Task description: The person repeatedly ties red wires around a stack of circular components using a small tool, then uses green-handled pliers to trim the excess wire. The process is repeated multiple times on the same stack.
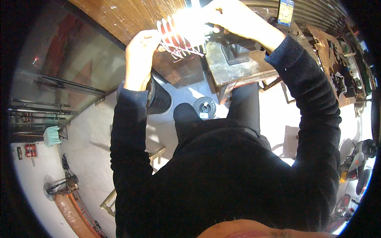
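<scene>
At the top centre is a reddish-brown wire winding (174, 37), banded with white strips whose loose ends stick out along its lower edge. Strong glare washes out its right part. My left hand (139, 51) pinches the left edge of the winding between thumb and fingers. On the other side my right hand (232, 18) is closed, with curled fingers beside the glare. Whatever lies between those fingers is lost in the brightness.
A brown wooden tabletop (115, 16) lies beyond my hands. To the right stands a worn workbench (254, 71) bearing a dark tray-like piece (236, 53). Below are a black ribbed bucket (159, 99) and a wire spool (204, 108). A yellow-and-blue panel (285, 12) stands at the upper right.
</scene>
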The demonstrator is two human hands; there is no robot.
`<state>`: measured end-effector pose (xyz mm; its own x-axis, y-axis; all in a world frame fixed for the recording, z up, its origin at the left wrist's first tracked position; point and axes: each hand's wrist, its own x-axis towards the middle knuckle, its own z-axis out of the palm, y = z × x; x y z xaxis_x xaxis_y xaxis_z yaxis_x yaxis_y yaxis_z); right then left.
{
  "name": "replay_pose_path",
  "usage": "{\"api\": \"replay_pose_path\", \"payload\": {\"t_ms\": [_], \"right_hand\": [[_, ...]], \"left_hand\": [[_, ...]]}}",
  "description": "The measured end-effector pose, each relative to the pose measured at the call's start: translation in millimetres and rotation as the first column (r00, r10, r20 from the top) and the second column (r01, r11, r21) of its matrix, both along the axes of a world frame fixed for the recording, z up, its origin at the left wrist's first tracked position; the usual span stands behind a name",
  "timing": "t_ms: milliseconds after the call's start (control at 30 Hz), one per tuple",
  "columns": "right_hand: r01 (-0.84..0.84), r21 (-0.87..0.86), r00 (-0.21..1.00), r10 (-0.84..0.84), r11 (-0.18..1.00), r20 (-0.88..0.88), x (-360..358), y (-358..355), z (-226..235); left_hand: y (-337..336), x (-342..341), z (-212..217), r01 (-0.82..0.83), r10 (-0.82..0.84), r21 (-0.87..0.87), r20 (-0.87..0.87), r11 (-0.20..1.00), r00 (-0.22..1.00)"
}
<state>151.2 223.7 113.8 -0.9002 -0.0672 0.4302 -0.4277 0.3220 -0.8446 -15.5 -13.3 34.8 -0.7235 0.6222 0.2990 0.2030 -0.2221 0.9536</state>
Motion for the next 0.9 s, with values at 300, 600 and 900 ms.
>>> {"api": "replay_pose_path", "payload": {"t_ms": [300, 600, 900], "right_hand": [[0.322, 0.231, 0.945, -0.294, 0.918, -0.146, -9, 2, -5], [0.116, -0.041, 0.924, -0.093, 0.992, 0.371, -1, -12, 17], [0.239, 0.212, 0.963, -0.260, 0.947, 0.075, -1, -4, 8]], "left_hand": [[-4, -2, -3, 0.023, -0.022, 0.025, -0.012, 0.999, 1.000], [-7, -5, -5, 0.022, -0.021, 0.016, -0.073, 1.000, 0.997], [-4, -4, -6, 0.020, -0.020, -0.005, -0.067, 1.000, 0.998]]}}
